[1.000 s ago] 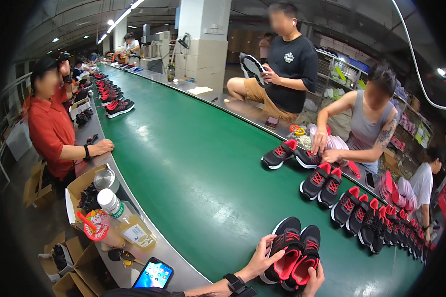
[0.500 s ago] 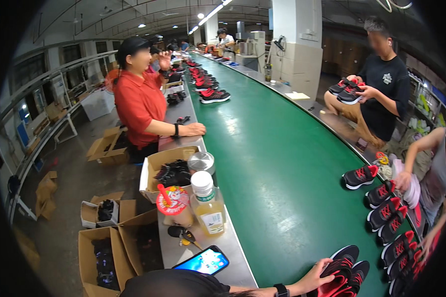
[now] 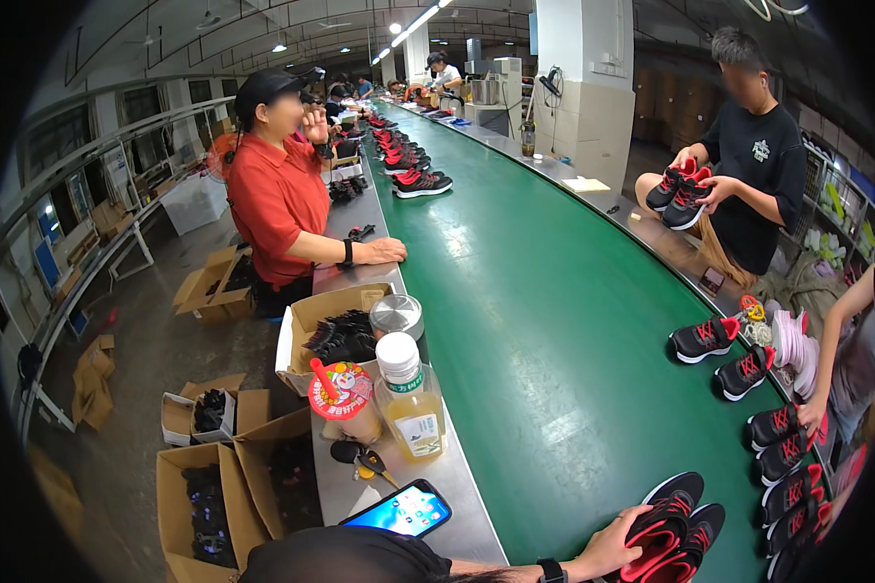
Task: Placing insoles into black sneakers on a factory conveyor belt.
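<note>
My left hand (image 3: 610,548), with a black watch on its wrist, reaches in from the lower edge. Its fingers close on the heel and collar of a black sneaker (image 3: 678,496) with red lining and a pale sole. A matching sneaker (image 3: 707,530) lies right against it, to its right. Both rest on the green conveyor belt (image 3: 525,389), toes pointing away from me, their near ends partly cut off by the frame. My right hand is out of view.
Left of the belt, a metal ledge holds a phone (image 3: 403,508), keys (image 3: 365,459), a lidded drink cup (image 3: 345,403), a juice bottle (image 3: 413,413) and a box of black parts (image 3: 338,335). Co-workers stand along both sides. Several sneakers (image 3: 746,373) line the right edge.
My left hand stays at the sneaker, which has shifted slightly. At right, a co-worker's hand has moved down along the row of sneakers. The standing co-worker has tilted the held pair.
</note>
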A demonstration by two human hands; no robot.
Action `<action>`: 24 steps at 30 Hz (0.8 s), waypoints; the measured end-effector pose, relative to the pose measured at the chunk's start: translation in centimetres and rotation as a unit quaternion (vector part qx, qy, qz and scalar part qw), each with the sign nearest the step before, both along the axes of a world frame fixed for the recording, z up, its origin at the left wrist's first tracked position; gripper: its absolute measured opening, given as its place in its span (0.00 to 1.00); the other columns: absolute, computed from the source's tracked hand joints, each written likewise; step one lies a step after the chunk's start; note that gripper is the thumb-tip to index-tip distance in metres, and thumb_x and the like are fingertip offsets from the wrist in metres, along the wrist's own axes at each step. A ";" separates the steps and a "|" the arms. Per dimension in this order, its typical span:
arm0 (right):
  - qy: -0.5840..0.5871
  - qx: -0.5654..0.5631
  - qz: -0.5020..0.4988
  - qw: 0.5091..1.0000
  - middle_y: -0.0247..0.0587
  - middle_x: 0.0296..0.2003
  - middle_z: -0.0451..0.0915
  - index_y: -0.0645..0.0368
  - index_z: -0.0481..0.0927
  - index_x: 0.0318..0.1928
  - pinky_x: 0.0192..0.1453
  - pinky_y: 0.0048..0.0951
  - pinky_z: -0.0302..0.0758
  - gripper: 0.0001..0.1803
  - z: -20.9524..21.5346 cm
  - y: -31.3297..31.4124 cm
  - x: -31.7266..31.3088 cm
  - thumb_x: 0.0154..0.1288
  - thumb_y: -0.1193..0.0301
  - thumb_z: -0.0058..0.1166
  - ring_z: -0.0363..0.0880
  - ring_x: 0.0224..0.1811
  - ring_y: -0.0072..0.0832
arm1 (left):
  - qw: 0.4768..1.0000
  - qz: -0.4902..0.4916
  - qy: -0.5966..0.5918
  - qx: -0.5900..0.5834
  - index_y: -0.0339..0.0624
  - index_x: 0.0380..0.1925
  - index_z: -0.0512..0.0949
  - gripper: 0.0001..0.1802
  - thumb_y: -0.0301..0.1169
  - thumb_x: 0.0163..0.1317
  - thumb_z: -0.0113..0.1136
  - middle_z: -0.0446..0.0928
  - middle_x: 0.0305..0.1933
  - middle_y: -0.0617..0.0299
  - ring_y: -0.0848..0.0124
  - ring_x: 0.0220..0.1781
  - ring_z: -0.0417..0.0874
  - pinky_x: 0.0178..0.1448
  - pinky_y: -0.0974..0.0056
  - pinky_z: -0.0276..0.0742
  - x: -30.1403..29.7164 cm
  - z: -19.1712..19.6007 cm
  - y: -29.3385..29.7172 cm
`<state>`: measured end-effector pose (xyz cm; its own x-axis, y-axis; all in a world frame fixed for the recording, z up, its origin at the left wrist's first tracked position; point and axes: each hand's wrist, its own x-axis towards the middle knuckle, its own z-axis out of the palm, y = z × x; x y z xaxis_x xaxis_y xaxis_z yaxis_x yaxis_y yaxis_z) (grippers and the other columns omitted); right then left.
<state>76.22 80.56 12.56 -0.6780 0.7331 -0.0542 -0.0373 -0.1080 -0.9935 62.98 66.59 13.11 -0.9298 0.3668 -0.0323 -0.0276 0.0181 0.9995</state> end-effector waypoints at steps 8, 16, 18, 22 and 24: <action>0.046 0.078 -0.066 0.994 0.56 0.65 0.66 0.72 0.65 0.65 0.70 0.37 0.61 0.30 0.2 0.1 0.4 0.62 0.76 0.51 0.65 0.65 0.42 | 0.986 -0.109 0.015 0.123 0.41 0.68 0.57 0.39 0.19 0.51 0.52 0.60 0.70 0.51 0.61 0.73 0.60 0.76 0.61 0.54 -0.5 -1.0 0.2; 0.030 0.118 -0.073 0.990 0.58 0.66 0.64 0.71 0.64 0.66 0.71 0.37 0.59 0.32 2.0 -0.8 0.7 0.63 0.72 0.52 0.64 0.67 0.43 | 0.957 -0.133 -0.008 0.259 0.37 0.68 0.55 0.43 0.14 0.45 0.45 0.58 0.71 0.52 0.65 0.76 0.57 0.78 0.62 0.49 -0.9 -2.3 1.2; 0.035 0.131 -0.070 0.988 0.58 0.66 0.65 0.71 0.65 0.66 0.72 0.36 0.59 0.31 2.1 -0.8 0.7 0.63 0.72 0.52 0.64 0.67 0.43 | 0.955 -0.137 -0.015 0.264 0.37 0.68 0.55 0.43 0.14 0.45 0.45 0.58 0.71 0.52 0.65 0.76 0.56 0.78 0.62 0.49 -0.9 -2.4 1.3; 0.041 0.155 -0.098 0.982 0.60 0.64 0.67 0.72 0.67 0.64 0.72 0.36 0.59 0.31 2.8 -1.4 0.6 0.63 0.70 0.53 0.66 0.66 0.44 | 0.952 -0.151 -0.023 0.265 0.38 0.68 0.55 0.42 0.15 0.48 0.47 0.59 0.71 0.52 0.65 0.75 0.58 0.78 0.62 0.51 -0.4 -1.2 0.8; 0.055 0.154 -0.105 0.981 0.60 0.63 0.68 0.72 0.67 0.64 0.72 0.35 0.59 0.31 2.7 -1.2 0.6 0.63 0.69 0.53 0.67 0.65 0.44 | 0.956 -0.159 -0.035 0.243 0.38 0.68 0.55 0.41 0.15 0.49 0.47 0.59 0.71 0.53 0.65 0.75 0.58 0.77 0.62 0.51 0.2 0.2 0.3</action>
